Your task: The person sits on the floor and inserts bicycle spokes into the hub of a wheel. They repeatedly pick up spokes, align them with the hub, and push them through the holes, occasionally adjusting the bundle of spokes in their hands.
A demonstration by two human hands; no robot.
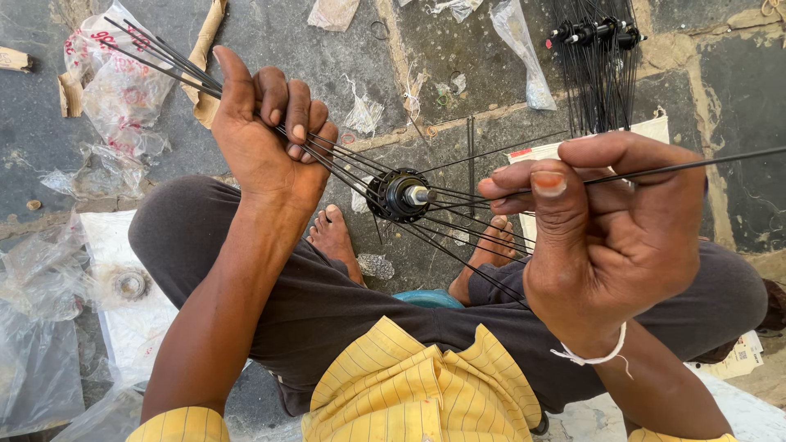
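Black wheel hub [400, 195] hangs between the knees, above the stone floor [327, 49]; left hand [260, 139] bunches its fanned spokes [164, 61] clear, while right hand [610, 229] pinches a single spoke [704, 164] aimed hubward

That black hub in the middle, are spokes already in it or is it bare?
Spokes in: thin black spokes fan from the hub both ways.
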